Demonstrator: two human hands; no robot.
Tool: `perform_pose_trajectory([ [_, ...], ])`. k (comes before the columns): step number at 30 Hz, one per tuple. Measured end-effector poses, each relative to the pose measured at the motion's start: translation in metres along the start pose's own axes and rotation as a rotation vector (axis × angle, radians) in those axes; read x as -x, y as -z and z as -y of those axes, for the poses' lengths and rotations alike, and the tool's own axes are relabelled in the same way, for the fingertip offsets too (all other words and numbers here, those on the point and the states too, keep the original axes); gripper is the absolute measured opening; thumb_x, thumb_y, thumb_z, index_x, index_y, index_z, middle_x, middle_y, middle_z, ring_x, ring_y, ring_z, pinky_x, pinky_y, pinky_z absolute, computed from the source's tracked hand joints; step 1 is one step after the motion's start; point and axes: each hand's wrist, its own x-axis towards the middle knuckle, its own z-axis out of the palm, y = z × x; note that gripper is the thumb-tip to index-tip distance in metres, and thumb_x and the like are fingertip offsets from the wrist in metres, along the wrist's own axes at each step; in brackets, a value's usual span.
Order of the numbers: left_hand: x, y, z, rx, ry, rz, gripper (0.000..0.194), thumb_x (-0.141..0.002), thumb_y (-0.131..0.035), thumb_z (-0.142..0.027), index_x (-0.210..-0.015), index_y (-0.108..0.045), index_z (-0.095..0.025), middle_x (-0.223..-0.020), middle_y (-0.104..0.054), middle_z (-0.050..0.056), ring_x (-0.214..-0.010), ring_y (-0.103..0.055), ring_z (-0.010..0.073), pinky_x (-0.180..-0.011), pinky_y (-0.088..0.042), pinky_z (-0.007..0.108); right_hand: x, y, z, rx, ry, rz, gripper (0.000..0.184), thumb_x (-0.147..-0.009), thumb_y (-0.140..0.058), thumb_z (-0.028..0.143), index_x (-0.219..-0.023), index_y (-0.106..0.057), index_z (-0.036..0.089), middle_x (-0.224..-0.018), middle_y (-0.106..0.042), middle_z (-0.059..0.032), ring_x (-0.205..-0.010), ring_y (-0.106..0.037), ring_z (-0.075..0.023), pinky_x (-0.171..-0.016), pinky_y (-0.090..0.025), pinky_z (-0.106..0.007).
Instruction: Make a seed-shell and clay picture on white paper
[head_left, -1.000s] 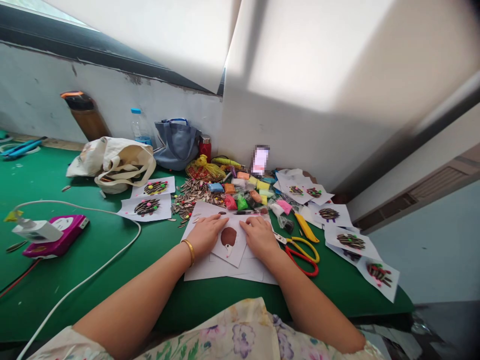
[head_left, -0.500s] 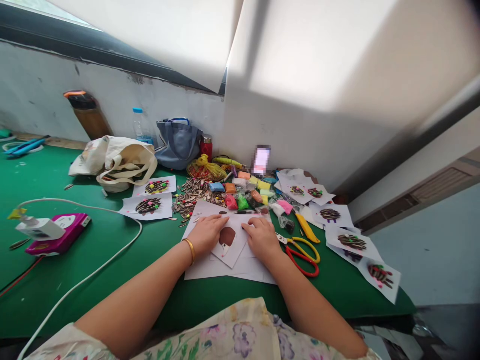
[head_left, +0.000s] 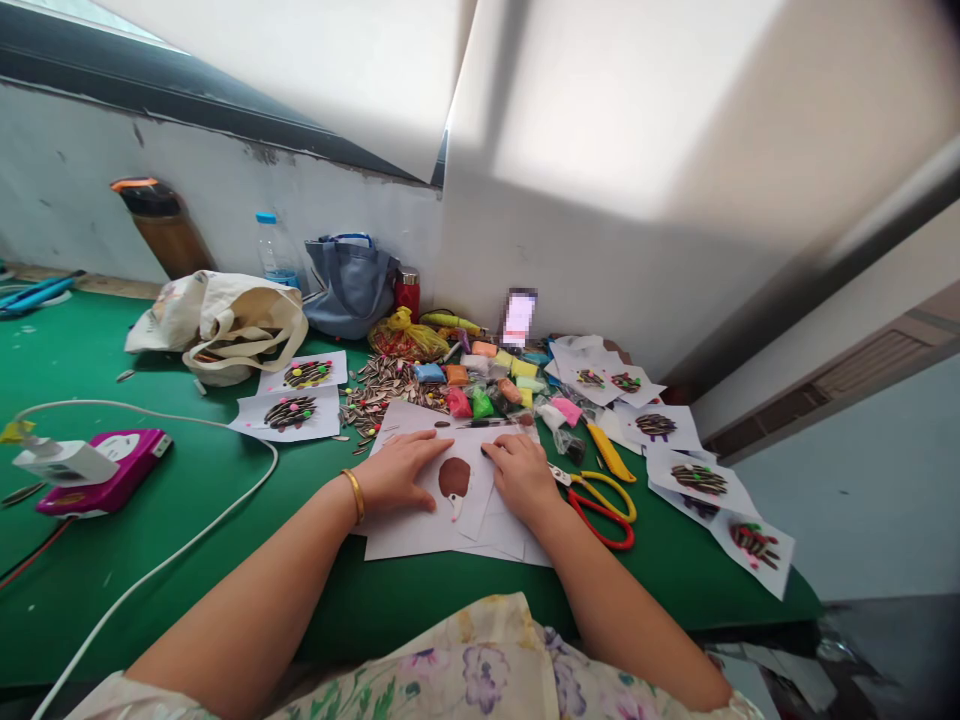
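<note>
My left hand lies flat with fingers stretched and thumb apart, resting on white paper. Beside its thumb is a sheet bearing a brown clay hedgehog body with a white pointed face and a pink tip. On the other side of the figure, my right hand rests on the paper with curled fingers. At its fingertips shows a small dark bit, too small to name for certain. A thin dark pen-like tool lies beyond the hands.
Scissors and a yellow utility knife lie right of my right hand. Sunflower seeds and colourful clay packets fill the back. Decorated hedgehog cards lie at both sides. A white cable crosses the left.
My left hand has shifted left, its thumb now spread away from the fingers. The hedgehog sheet has turned slightly. The dark bit at my right fingertips shows more clearly.
</note>
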Motion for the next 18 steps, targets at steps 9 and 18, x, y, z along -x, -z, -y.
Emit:
perform_pose_trajectory([
  [9,-0.0023,-0.0022,-0.0013,0.004,0.032,-0.006,0.106,-0.058,-0.080,-0.056,-0.148,-0.033,-0.024,-0.154,-0.032,0.017,-0.144,-0.023,0.0339,-0.113,-0.024,0.048,0.0013,0.0066,0.0016,-0.085,0.055,-0.078,0.023,-0.086,-0.056,0.018,-0.102,-0.071,0.023,-0.107,-0.064,-0.0066,-0.102,-0.051,-0.0219,-0.090,-0.034,-0.036],
  [18,-0.0025,-0.0022,-0.0014,0.011,0.028,-0.001,0.104,-0.060,-0.079,-0.054,-0.148,-0.033,-0.023,-0.154,-0.032,0.016,-0.144,-0.024,0.0344,-0.114,-0.022,0.048,-0.0065,0.0000,0.0042,-0.108,0.034,-0.017,0.009,-0.089,-0.059,0.020,-0.094,-0.066,0.021,-0.090,-0.067,-0.0038,-0.090,-0.054,-0.0194,-0.081,-0.035,-0.031],
])
